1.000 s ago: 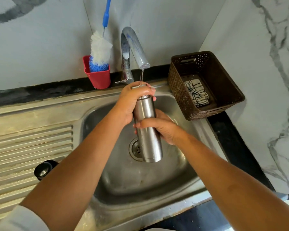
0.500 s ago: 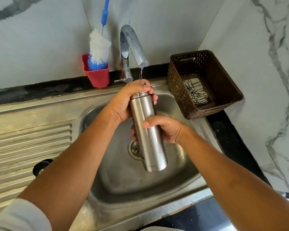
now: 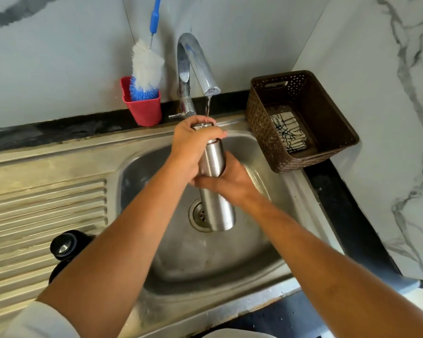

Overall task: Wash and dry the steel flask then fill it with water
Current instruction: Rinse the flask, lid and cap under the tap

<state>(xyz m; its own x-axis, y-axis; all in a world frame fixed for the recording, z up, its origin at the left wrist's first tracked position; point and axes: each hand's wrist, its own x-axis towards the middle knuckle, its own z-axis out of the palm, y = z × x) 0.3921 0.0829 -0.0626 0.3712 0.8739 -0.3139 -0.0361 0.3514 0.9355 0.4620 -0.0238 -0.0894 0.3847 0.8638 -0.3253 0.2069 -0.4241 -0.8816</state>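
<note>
The steel flask (image 3: 215, 184) is upright over the sink basin (image 3: 230, 259), its open mouth under the tap (image 3: 195, 62). A thin stream of water (image 3: 207, 108) runs from the spout onto the mouth. My left hand (image 3: 193, 145) is wrapped around the flask's top and neck. My right hand (image 3: 227, 184) grips the middle of the body, fingers across the front. The flask's lower end hangs above the drain (image 3: 200, 215). The black flask lid (image 3: 63, 245) lies on the ribbed draining board at the left.
A red cup (image 3: 144, 111) holding a blue-and-white bottle brush (image 3: 145, 69) stands left of the tap against the wall. A brown woven basket (image 3: 300, 118) with a patterned cloth (image 3: 288, 132) sits right of the sink. Marble wall closes the right side.
The flask has been lifted back up under the spout after dipping lower and tilting. My right hand has slid along the body; my left hand stays around the top.
</note>
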